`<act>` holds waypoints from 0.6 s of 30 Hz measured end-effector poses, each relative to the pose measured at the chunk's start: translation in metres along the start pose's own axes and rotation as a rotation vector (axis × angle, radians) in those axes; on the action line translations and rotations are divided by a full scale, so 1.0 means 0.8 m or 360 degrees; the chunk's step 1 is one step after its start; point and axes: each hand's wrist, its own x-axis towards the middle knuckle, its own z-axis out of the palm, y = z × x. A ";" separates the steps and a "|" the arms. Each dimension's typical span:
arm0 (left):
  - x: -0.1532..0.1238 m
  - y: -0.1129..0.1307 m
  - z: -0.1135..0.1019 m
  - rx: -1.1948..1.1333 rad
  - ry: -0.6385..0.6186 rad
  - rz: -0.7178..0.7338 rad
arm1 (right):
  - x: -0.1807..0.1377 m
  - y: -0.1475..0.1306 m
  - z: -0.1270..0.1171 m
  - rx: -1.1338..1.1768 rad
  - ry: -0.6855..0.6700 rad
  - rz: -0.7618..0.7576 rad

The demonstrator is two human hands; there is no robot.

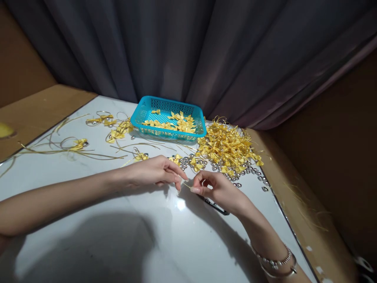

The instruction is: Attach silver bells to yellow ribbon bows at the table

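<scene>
My left hand [156, 172] and my right hand [216, 188] meet over the white table [118, 236], fingertips pinched together on a thin pale yellow strand [185, 184] stretched between them. Just behind the hands lies a heap of yellow ribbon bows [226, 147] with several small silver beads [250, 171] scattered along its near edge. A turquoise plastic basket [141, 114] with a few yellow bows inside stands further back. A dark thin object [216, 207] lies on the table under my right hand.
More yellow bows with long loose strands [76, 145] lie over the left part of the table. A dark curtain [206, 51] hangs behind. A brown ledge [309, 220] runs along the table's right edge. Bracelets [277, 263] circle my right wrist.
</scene>
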 end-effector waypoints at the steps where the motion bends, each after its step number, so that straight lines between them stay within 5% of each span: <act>1: 0.000 0.001 -0.001 0.0000 -0.0002 0.0023 | 0.001 0.002 -0.003 0.0036 -0.0045 0.0013; 12: -0.007 0.004 -0.005 0.0065 -0.0022 0.0138 | 0.011 0.015 -0.017 0.0354 -0.0518 0.0065; 18: -0.006 -0.004 0.001 0.0060 -0.0105 0.0143 | 0.004 0.012 -0.010 -0.0056 -0.0313 -0.0129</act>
